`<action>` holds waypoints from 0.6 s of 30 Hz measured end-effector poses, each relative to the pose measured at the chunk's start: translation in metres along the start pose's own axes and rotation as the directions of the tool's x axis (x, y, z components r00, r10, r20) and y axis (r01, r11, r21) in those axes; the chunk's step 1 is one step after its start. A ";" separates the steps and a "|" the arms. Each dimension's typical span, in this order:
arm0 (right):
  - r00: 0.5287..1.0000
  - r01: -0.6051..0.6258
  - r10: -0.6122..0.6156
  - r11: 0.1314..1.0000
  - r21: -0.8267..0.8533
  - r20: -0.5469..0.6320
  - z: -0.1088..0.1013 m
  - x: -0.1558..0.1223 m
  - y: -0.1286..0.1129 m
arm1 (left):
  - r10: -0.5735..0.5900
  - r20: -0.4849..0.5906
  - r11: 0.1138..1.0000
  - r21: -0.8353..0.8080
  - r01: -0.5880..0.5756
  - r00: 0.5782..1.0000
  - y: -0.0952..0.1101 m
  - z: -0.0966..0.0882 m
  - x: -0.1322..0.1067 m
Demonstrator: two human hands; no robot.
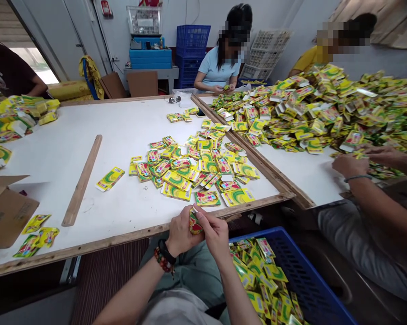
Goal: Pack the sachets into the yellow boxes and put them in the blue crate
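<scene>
My left hand (180, 232) and my right hand (216, 232) meet just below the table's front edge, both closed on one small yellow-green packet (194, 223) held between them. In front of them, on the white table (54, 162), lies a loose spread of several flat yellow-green packets (193, 169). By my right knee stands a blue crate (308, 284) partly filled with more such packets (257, 275).
A wooden strip (82, 180) lies on the table's left half beside one stray packet (110, 178). A cardboard box (3, 212) sits at the left edge. A second table (311, 171) holds a big packet heap (325, 108); a co-worker's hands (359, 162) work there. Other people sit at the back.
</scene>
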State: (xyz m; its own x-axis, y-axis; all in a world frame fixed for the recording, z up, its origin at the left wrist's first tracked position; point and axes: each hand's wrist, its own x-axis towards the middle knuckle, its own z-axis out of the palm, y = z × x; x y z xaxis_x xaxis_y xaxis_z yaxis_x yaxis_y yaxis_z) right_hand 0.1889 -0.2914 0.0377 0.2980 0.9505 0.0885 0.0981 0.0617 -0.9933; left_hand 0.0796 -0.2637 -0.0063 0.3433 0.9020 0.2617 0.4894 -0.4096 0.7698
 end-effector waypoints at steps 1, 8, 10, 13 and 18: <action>1.000 -0.008 0.008 1.000 -0.015 -0.002 0.000 0.002 0.000 | -0.005 0.000 1.000 0.005 0.005 1.000 0.000 0.000 0.000; 0.982 0.134 -0.114 0.983 -0.126 0.152 -0.002 0.006 -0.001 | -0.060 -0.003 0.998 -0.006 0.060 0.998 -0.003 0.001 0.002; 0.965 0.219 -0.188 0.961 -0.171 0.180 0.001 0.005 0.001 | -0.076 -0.003 0.997 -0.016 0.076 0.997 -0.001 0.002 0.001; 0.946 0.304 -0.276 0.937 -0.172 0.171 0.007 0.001 0.005 | -0.052 0.015 0.998 -0.034 0.052 0.999 0.004 0.000 0.000; 0.987 0.155 -0.155 0.908 -0.390 0.032 -0.046 -0.021 0.006 | 0.153 0.151 0.978 0.120 -0.172 0.977 -0.014 -0.069 0.026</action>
State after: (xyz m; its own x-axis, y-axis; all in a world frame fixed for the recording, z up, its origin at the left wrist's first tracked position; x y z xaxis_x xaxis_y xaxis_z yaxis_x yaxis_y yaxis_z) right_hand 0.2273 -0.3251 0.0335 0.2487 0.9386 0.2392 0.5053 0.0850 -0.8587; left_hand 0.0267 -0.2249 0.0301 0.5316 0.7974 0.2855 0.5156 -0.5721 0.6379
